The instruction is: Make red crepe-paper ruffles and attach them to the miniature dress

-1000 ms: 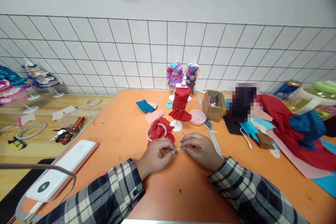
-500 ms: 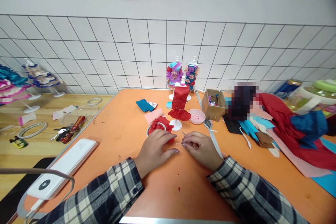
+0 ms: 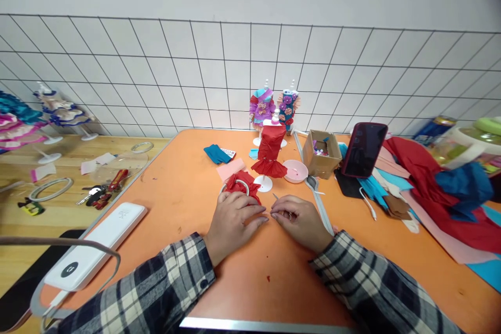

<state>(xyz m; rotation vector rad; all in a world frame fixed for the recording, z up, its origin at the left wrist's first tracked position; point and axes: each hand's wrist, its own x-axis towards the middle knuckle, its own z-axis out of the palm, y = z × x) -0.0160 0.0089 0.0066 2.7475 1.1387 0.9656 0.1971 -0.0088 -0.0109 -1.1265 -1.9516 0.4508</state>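
Low over the orange tabletop, my left hand (image 3: 237,222) has its thumb and index finger drawn close together; anything between them is too small to make out. My right hand (image 3: 301,222) faces it, fingers curled in a pinch. A thin pointed metal tip (image 3: 275,197) sticks out past its index finger, and loops show under the fingers, like small scissors (image 3: 288,215). Gathered red cloth (image 3: 245,180) with a white ring lies just beyond my left fingers. Behind both hands a small dress form in a red dress (image 3: 270,151) stands upright on a white base.
A pink dish (image 3: 295,171), a cardboard box (image 3: 323,155) and a propped phone (image 3: 365,150) stand to the right. Cloth pieces (image 3: 422,182) are heaped at far right. A white power bank (image 3: 97,245) with a cable lies left. Two more dressed forms (image 3: 263,107) stand behind.
My left thumb and index finger have come closer together and nearer my right fingertips. My right hand has barely moved. The view has shifted slightly.
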